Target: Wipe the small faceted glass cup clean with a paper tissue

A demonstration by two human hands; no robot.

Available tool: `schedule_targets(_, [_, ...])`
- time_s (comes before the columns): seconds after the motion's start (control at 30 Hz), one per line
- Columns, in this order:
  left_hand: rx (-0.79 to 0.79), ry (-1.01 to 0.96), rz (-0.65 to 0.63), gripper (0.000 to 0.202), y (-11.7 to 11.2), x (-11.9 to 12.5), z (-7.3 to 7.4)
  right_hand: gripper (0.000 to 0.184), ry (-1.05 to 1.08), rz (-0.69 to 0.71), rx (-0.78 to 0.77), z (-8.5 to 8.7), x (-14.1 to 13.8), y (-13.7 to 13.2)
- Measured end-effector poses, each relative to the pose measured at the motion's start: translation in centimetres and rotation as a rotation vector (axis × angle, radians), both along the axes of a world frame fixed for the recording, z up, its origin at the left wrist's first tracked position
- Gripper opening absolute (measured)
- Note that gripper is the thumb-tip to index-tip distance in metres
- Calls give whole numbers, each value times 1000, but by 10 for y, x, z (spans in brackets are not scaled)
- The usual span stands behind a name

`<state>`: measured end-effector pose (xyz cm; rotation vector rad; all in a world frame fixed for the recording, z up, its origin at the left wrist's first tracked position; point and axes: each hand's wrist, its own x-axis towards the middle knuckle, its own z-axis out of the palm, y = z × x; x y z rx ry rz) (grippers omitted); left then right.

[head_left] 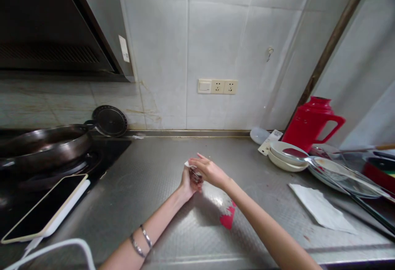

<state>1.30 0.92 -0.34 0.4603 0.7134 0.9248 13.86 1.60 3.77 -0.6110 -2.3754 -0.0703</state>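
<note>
Both hands meet above the middle of the steel counter. My left hand is curled, palm up, around a small dark brown, shiny object; its kind I cannot make out. My right hand lies over it from the right, fingers closed down toward the left thumb. A white scrap, like tissue, pokes out between the fingertips. Much of the held object is hidden by the fingers. Just below the right forearm, a red piece with a jagged edge lies on the counter.
On the left, a phone with a white cable lies by the stove, where a pan sits. At right are stacked bowls, a red thermos jug, plates with utensils, and a white paper napkin.
</note>
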Motion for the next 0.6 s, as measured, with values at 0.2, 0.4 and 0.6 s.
schedule_targets(0.2, [115,43,-75,64,-4,-5,15,39,-72,-4,-35,15,24,6])
schedule_targets(0.4, [70,20,-75,61,-4,-6,17,40,-158,-51,8,15,40,0])
schedule_targets(0.6, [46,-38,-67,62,1,-6,8,33,-218,-93,55,11,42,-14])
